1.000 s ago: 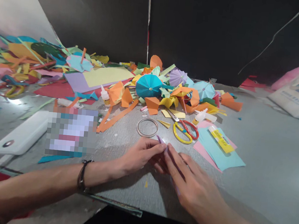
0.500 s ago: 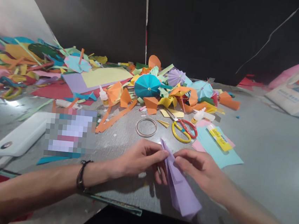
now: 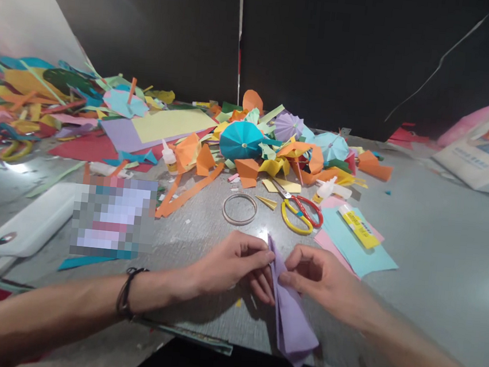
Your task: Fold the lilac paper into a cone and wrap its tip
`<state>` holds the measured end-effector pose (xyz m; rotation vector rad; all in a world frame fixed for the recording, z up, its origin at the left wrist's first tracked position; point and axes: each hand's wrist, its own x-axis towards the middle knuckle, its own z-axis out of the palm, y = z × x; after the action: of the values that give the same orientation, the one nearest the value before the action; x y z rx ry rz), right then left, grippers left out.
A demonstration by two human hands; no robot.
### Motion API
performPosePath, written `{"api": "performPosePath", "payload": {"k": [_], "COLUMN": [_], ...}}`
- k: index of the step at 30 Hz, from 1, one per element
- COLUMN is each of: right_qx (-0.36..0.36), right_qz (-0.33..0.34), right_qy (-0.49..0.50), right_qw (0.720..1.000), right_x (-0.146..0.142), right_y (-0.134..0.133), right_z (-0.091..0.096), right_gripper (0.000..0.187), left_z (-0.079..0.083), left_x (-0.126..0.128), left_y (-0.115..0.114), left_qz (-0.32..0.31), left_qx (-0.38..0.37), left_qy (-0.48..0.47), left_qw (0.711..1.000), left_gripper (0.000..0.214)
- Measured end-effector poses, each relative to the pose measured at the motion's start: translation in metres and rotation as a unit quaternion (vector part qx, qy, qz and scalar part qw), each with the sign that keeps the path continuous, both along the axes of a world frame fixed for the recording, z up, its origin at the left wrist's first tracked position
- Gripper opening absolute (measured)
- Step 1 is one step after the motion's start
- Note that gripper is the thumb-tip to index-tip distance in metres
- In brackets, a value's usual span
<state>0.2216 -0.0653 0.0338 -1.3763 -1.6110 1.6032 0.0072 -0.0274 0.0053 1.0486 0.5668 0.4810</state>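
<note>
A folded piece of purple paper (image 3: 294, 321) slants down toward the table's front edge, narrow at its upper tip and wider at the bottom. My left hand (image 3: 241, 264) pinches its left side near the tip between thumb and fingers. On the other side, my right hand (image 3: 320, 274) has thumb and forefinger closed on a fold of the same paper. Just beyond my hands lie a metal ring (image 3: 239, 209), a small yellow paper cone (image 3: 266, 202) and scissors (image 3: 297, 214) with one red and one yellow handle.
A yellow glue stick box (image 3: 358, 226) rests on light blue paper (image 3: 373, 262) at right. Glue bottles (image 3: 325, 189), paper scraps and pleated paper umbrellas (image 3: 242, 141) are heaped at the back. A white power bank (image 3: 28, 223) lies left; a white bag (image 3: 485, 146) stands far right.
The purple paper has turned a little more upright, its wide end shifting left and down. My right thumb and forefinger have moved slightly down along it; a fold that stood out now lies closed.
</note>
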Motion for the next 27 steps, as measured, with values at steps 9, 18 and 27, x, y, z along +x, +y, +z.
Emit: {"api": "performPosePath", "payload": {"k": [9, 18, 27], "right_qx": [0.004, -0.009, -0.004], "right_qz": [0.006, -0.007, 0.102], "right_qy": [-0.005, -0.005, 0.001], "right_qw": [1.000, 1.000, 0.995], "right_x": [0.001, -0.008, -0.008], "right_y": [-0.003, -0.009, -0.011], "right_z": [-0.001, 0.007, 0.002], "right_gripper": [0.050, 0.050, 0.039], "left_z": [0.004, 0.002, 0.006], "left_x": [-0.001, -0.001, -0.002], "left_y": [-0.005, -0.003, -0.007], "left_qz": [-0.002, 0.006, 0.018], "left_qx": [0.003, 0.053, 0.123], "left_qy": [-0.011, 0.025, 0.076], "left_qw": [1.000, 0.998, 0.989], "left_gripper": [0.039, 0.050, 0.054]}}
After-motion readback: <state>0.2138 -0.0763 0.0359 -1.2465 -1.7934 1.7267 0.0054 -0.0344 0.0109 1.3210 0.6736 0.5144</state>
